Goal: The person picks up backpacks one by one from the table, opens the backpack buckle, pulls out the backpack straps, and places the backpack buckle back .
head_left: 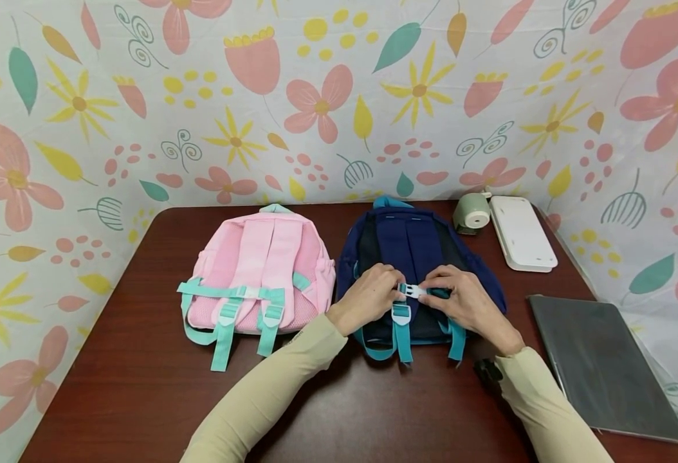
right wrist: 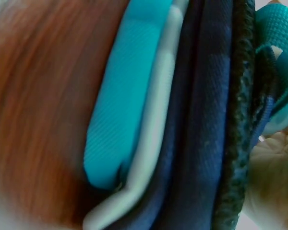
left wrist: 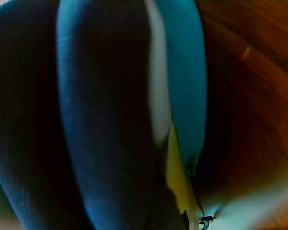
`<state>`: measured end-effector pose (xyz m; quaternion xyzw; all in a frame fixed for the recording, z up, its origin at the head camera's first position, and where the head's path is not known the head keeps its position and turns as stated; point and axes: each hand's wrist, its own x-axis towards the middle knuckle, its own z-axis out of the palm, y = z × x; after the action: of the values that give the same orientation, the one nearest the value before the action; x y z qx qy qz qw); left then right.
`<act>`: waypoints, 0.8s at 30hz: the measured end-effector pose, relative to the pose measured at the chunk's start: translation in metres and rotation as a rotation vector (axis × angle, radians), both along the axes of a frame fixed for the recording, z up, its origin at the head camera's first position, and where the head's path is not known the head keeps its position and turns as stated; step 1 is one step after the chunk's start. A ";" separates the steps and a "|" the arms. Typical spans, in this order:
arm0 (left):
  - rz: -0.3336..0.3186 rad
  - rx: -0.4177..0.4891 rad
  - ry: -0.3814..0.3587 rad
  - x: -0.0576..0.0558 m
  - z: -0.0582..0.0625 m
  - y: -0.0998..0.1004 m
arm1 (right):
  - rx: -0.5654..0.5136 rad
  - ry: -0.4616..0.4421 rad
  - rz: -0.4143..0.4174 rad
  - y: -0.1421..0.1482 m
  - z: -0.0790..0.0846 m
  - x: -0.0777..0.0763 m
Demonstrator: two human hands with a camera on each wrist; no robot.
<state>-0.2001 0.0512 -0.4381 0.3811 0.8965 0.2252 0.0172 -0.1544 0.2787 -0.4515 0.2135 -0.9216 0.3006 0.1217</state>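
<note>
A navy backpack (head_left: pixel 368 251) lies on the table with its shoulder straps facing up. Across those straps runs a teal strap with a white side-release buckle (head_left: pixel 413 291). From the left, my left hand (head_left: pixel 372 292) pinches the buckle's left end and strap. On the opposite side, my right hand (head_left: pixel 463 296) pinches its right end between thumb and fingers. Whether the two buckle halves are fully locked cannot be told. The left wrist view has the backpack's dark side (left wrist: pixel 110 115) up close; in the right wrist view, navy fabric (right wrist: pixel 197 120) and teal trim (right wrist: pixel 129 96) fill the middle.
Left of the navy bag lies a pink backpack (head_left: pixel 252 257) with its mint strap (head_left: pixel 206 291) buckled across. At the back right are a green-and-white device (head_left: pixel 472 213) and a white case (head_left: pixel 522 233). A dark flat folder (head_left: pixel 602 363) lies along the right edge.
</note>
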 end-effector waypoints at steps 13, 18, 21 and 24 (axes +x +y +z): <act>0.010 -0.005 -0.018 0.000 0.002 -0.002 | 0.044 -0.083 -0.066 0.001 0.009 0.003; 0.013 0.003 -0.027 0.000 0.003 -0.002 | 0.046 -0.078 -0.071 0.002 0.009 0.002; 0.017 0.011 -0.035 0.000 0.003 -0.002 | 0.049 -0.075 -0.070 0.002 0.008 0.002; 0.021 0.017 -0.043 0.000 0.003 -0.002 | 0.056 -0.102 -0.069 0.003 0.007 0.002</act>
<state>-0.1997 0.0487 -0.4347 0.3671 0.8979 0.2411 0.0308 -0.1528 0.2815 -0.4444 0.1694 -0.9414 0.2809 0.0789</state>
